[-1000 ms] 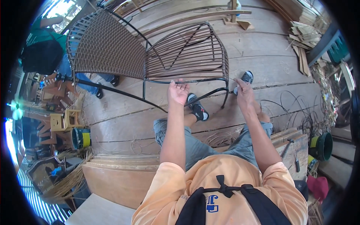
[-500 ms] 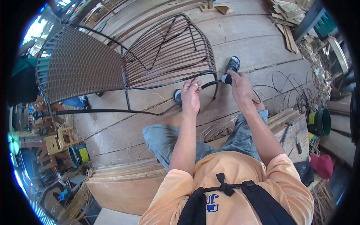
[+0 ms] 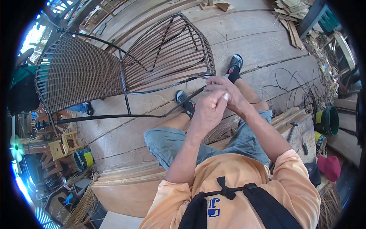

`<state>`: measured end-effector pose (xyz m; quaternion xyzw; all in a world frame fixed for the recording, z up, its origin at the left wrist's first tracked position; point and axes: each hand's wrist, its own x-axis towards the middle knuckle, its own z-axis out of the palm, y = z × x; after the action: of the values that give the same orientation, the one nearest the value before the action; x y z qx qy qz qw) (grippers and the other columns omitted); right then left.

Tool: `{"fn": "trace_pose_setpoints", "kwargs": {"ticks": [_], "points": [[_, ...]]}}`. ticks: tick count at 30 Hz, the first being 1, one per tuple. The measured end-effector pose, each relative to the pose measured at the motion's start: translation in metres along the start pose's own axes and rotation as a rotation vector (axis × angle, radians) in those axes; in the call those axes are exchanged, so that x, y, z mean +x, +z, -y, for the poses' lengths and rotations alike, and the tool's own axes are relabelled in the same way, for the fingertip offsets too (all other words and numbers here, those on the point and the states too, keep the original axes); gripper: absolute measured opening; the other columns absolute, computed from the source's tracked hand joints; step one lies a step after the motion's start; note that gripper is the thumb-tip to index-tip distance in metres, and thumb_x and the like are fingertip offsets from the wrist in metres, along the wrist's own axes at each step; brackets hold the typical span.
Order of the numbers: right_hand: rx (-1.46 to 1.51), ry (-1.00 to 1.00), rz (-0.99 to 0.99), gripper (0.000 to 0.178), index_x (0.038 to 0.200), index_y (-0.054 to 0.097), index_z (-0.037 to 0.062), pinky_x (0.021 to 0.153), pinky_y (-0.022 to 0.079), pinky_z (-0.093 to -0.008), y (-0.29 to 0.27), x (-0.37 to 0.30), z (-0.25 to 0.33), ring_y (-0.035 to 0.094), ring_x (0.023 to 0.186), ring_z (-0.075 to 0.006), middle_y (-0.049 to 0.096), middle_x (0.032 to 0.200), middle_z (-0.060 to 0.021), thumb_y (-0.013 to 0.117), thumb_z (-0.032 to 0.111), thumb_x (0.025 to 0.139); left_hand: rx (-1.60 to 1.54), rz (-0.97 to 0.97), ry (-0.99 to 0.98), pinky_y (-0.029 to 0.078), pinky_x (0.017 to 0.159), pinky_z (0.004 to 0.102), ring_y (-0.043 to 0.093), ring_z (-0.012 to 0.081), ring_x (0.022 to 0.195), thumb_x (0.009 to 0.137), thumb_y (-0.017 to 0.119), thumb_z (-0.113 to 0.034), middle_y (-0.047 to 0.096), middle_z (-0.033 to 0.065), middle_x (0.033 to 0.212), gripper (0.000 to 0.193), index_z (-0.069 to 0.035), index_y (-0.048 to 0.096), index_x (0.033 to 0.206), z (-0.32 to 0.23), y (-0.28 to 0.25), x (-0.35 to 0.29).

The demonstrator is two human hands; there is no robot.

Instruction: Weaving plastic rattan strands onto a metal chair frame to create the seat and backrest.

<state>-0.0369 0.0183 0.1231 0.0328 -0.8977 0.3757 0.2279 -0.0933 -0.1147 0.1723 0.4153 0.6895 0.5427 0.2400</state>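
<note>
A chair with a black metal frame lies in front of me, its back [image 3: 82, 66] tightly woven in brown wicker. Spaced brown strands cross the seat [image 3: 164, 65], leaving gaps between them. My two hands meet at the seat's near right corner. A thin brown strand [image 3: 199, 77] runs from the seat edge to my right hand [image 3: 229, 91], whose fingers are closed around it. My left hand [image 3: 209, 110] is closed in front, its thumb against the right hand; whatever it grips is hidden.
Loose dark strands [image 3: 301, 89] lie coiled on the wooden floor at right. Beside me, a hammer [image 3: 292, 129] and a black-handled tool [image 3: 305, 149] rest on a board. Green buckets [image 3: 328, 121] stand on both sides. Stacked boards [image 3: 129, 187] lie at lower left.
My left hand has moved right, from the seat's edge to my right hand. The right hand has come left and slightly down. The chair appears slightly farther left in view.
</note>
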Motion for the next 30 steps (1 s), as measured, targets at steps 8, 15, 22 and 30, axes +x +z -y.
{"fn": "trace_pose_setpoints", "kwargs": {"ticks": [8,15,22,30], "points": [[-0.054,0.268,-0.092,0.022,0.106,0.056,0.0044,0.08,0.048,-0.037,-0.002,0.011,-0.029,0.057,0.094,-0.0323,0.056,0.102,-0.0152,0.051,0.006,0.085,0.596,-0.592,-0.295,0.033,0.096,0.0486,0.038,0.042,0.117,0.076,0.062,-0.014,0.039,0.0264,0.128,0.056,0.006,0.039,0.122,0.112,-0.025,-0.008],[-0.213,0.322,0.158,0.026,0.107,0.057,0.0099,0.077,0.048,-0.0395,-0.012,0.026,-0.041,0.058,0.092,-0.033,0.057,0.1,-0.0135,0.047,0.005,0.084,0.324,-0.554,-0.26,0.043,0.085,0.0436,0.053,0.0403,0.101,0.077,0.063,-0.016,0.055,0.0266,0.107,0.044,0.007,0.049,0.112,0.142,-0.03,0.025],[-0.462,0.306,0.275,0.031,0.104,0.061,0.0116,0.075,0.049,-0.0371,-0.016,0.051,-0.027,0.059,0.091,-0.0304,0.058,0.099,-0.0112,0.049,0.001,0.078,0.718,-0.757,-0.344,0.044,0.083,0.0411,0.054,0.0348,0.103,0.077,0.064,-0.017,0.058,0.0201,0.107,0.033,0.001,0.056,0.104,0.129,-0.036,-0.003],[-0.487,0.253,0.253,0.025,0.1,0.063,0.0118,0.074,0.048,-0.0378,0.0,0.048,-0.049,0.059,0.091,-0.0296,0.059,0.095,-0.0088,0.05,0.006,0.079,0.604,-0.307,-0.21,0.047,0.069,0.0447,0.06,0.0392,0.076,0.088,0.049,-0.025,0.061,0.0232,0.081,0.029,0.001,0.059,0.088,0.114,-0.01,0.001]]}}
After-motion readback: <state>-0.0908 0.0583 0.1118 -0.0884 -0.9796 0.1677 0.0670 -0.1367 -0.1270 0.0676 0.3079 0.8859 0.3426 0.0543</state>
